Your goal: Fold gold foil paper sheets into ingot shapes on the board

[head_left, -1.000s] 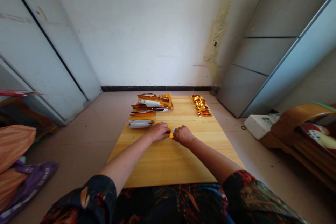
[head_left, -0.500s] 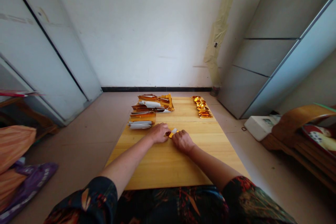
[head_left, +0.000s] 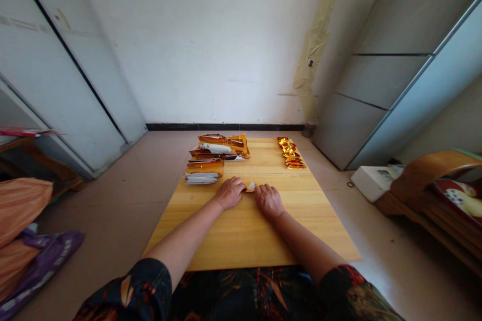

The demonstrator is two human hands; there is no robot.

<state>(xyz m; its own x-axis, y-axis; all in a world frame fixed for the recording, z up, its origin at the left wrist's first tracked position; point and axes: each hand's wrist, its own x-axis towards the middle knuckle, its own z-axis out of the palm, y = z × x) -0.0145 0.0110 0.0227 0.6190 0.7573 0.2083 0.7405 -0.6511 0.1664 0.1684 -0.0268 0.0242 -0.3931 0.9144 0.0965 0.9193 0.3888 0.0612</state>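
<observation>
Room and surface, with 12 o'clock straight ahead of the wearer: a pale wooden board (head_left: 248, 235) with visible planks lies flat on a beige floor (head_left: 124, 200), its far end close to a white wall (head_left: 211, 45) with black skirting (head_left: 226, 127). A strip of tan tape (head_left: 312, 55) runs down the wall at 1 o'clock. Grey-white panelled cabinet doors stand at 10 o'clock (head_left: 64, 75) and 2 o'clock (head_left: 391, 75).

On the board, at 12 o'clock: a pile of gold foil sheets with white rolled paper (head_left: 222, 144). Just nearer, at 11 o'clock: a gold foil stack (head_left: 205, 166) above a bundle of white paper (head_left: 201, 178). At 1 o'clock: a row of small folded gold foil pieces (head_left: 289, 153).

Around the board: at 3 o'clock, a white box (head_left: 372, 183) and a curved wooden seat (head_left: 425, 175) with a red patterned cushion (head_left: 459, 198); at 9 o'clock, an orange bag (head_left: 18, 210) and a purple bag (head_left: 45, 261).

Both forearms cross the near half of the board, with dark floral sleeves (head_left: 124, 291) at the lower edge.

Grip: the left hand (head_left: 229, 193) and right hand (head_left: 268, 201) lie palm down, fingers together, pinching nothing. A small folded gold foil piece (head_left: 250, 186) sits on the board between their fingertips, at the board's middle.
</observation>
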